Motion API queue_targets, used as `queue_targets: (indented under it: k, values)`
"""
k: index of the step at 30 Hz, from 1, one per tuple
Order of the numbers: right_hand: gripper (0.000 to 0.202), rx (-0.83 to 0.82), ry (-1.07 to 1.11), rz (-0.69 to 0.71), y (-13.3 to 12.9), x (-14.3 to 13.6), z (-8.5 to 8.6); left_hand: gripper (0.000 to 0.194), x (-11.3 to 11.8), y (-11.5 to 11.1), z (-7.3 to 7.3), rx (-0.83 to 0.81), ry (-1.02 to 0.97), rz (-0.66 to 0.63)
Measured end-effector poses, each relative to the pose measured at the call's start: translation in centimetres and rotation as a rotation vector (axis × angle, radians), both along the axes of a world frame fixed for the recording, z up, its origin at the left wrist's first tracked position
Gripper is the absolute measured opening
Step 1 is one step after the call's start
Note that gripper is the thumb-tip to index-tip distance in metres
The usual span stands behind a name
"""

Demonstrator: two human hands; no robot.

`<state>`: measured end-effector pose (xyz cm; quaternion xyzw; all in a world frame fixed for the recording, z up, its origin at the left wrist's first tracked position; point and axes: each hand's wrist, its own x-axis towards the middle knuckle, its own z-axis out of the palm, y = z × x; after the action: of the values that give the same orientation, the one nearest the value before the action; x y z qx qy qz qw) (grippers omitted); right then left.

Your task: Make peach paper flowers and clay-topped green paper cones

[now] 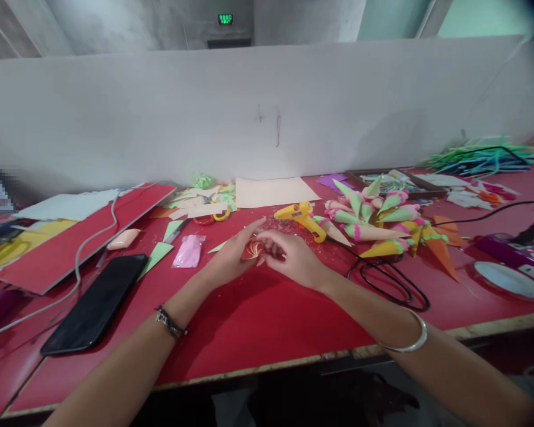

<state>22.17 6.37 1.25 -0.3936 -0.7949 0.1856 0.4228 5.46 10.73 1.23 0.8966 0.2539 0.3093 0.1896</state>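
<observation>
Both hands meet over the red table [258, 332]. Between their fingers is a small orange piece with pale swirling lines [252, 249], partly hidden by the fingers; its exact kind cannot be made out. My left hand [231, 256] grips it from the left, with the thumb and fingers closed round its side. From the right, my right hand [296, 256] pinches at it with curled fingers. Just beyond the right hand lies a yellow glue gun [301, 218]. A pile of paper cones [374, 216], green, pink, yellow and orange with pink edging, spreads to its right.
A black phone [95, 303], a small pink packet [189, 251] and green paper triangles [159, 256] lie left. The glue gun's black cord [394, 284] coils right, near a purple power strip [514, 252] and round white lid [509, 280]. A white partition [182, 118] stands behind.
</observation>
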Motion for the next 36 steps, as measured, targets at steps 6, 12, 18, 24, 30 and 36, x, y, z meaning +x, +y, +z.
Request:
queue_targets:
  k: [6,12,18,24,30,36]
  values:
    - [0.029,-0.116,0.072,0.081,-0.1,0.1,0.3,0.068,0.2,-0.3,0.0,-0.084,0.014,-0.05]
    - [0.016,-0.124,0.046,0.087,0.0,0.2,0.4,0.073,0.4,-0.8,0.1,-0.161,0.049,-0.098]
    - [0.015,-0.046,-0.102,0.048,0.1,0.4,0.4,0.069,0.4,-0.5,0.1,-0.136,0.05,-0.106]
    - [0.027,0.003,-0.019,-0.081,0.0,0.4,0.2,0.044,0.0,0.2,0.1,0.111,0.068,0.055]
    - [0.03,0.029,0.01,-0.181,0.0,0.3,0.2,0.022,0.4,-0.2,0.3,0.144,0.19,0.136]
    - [0.024,0.03,0.021,-0.201,0.2,0.4,0.1,0.021,0.6,-0.5,0.4,0.194,0.201,0.142]
